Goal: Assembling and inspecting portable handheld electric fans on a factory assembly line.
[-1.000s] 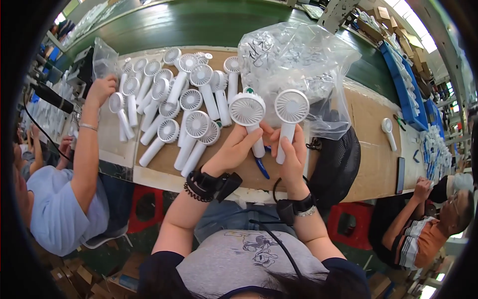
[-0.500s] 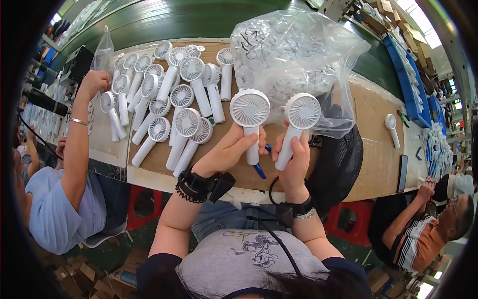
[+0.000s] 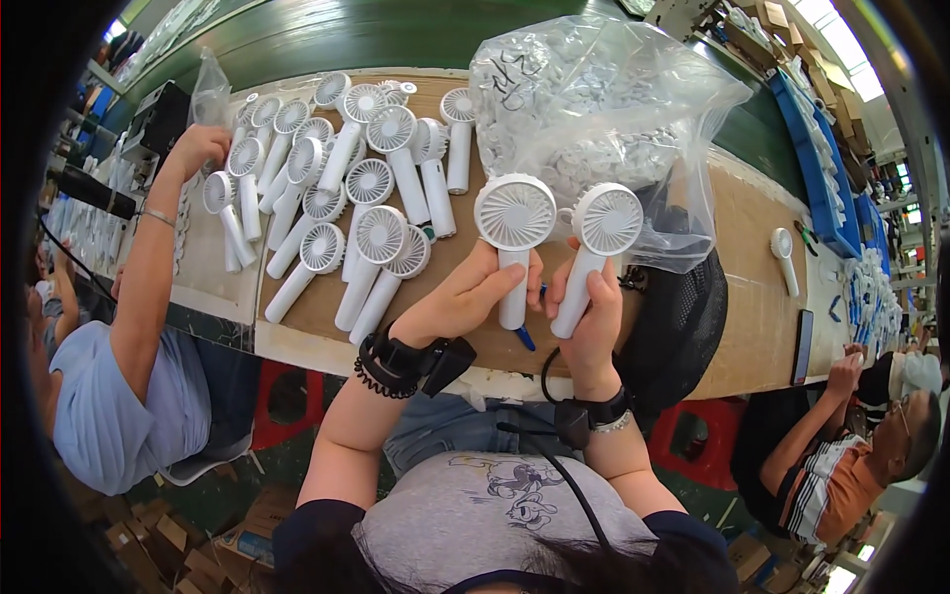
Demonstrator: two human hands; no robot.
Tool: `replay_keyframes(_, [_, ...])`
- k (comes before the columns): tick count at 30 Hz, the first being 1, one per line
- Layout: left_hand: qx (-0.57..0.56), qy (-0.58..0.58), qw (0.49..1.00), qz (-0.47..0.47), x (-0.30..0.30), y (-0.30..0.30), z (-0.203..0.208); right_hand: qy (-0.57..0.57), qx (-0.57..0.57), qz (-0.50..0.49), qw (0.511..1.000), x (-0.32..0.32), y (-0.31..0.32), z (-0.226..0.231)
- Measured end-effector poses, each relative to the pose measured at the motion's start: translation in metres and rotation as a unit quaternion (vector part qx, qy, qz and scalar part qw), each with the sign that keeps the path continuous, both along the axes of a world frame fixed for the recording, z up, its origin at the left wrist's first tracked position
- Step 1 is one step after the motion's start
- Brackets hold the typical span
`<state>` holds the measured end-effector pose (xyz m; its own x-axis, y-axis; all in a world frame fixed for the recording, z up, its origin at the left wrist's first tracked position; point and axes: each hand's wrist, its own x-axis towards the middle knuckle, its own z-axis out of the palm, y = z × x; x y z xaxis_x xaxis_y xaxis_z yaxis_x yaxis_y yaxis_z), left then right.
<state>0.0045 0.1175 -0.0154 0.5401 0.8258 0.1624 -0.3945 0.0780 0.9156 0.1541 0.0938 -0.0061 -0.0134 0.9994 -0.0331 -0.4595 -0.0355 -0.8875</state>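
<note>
My left hand (image 3: 463, 297) is closed around the handle of a white handheld fan (image 3: 515, 214), its round grille turned up. Beside it, my right hand (image 3: 597, 315) grips a second white handheld fan (image 3: 608, 220), thumb along the handle. The two fan heads sit side by side, almost touching. Several more white handheld fans (image 3: 381, 236) lie in a loose group left of my hands, some overlapping. Beyond my hands rests a large clear plastic bag (image 3: 594, 94) filled with small white parts. A blue pen (image 3: 523, 338) lies partly hidden beneath my hands.
At the left, a co-worker's hand (image 3: 204, 147) reaches to the fan group. A black mesh bag (image 3: 683, 327) hangs over the table edge on my right. Farther right are a lone fan (image 3: 784, 261), a phone (image 3: 802, 346) and a blue tray (image 3: 813, 163). Another person (image 3: 851, 465) sits there.
Both fans stay in my hands and have shifted slightly, their heads still side by side. The co-worker's hand has moved a little farther over the fan group. The whole view has shifted slightly.
</note>
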Motion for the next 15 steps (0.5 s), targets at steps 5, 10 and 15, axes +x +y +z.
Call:
replay_keyframes(5, [0.001, 0.004, 1.000, -0.014, 0.0028, 0.0001, 0.0018, -0.016, 0.013, -0.016, 1.000, 0.0019, -0.0017, 0.0007])
replay_keyframes(10, [0.010, 0.007, 1.000, -0.013, -0.0001, 0.0006, 0.0005, -0.021, 0.028, -0.007, 0.999, 0.0003, -0.0015, 0.0001])
replay_keyframes(15, [0.005, -0.004, 1.000, 0.001, 0.0008, -0.0014, 0.0009, -0.036, 0.026, -0.007, 0.999, 0.0001, -0.0033, -0.0022])
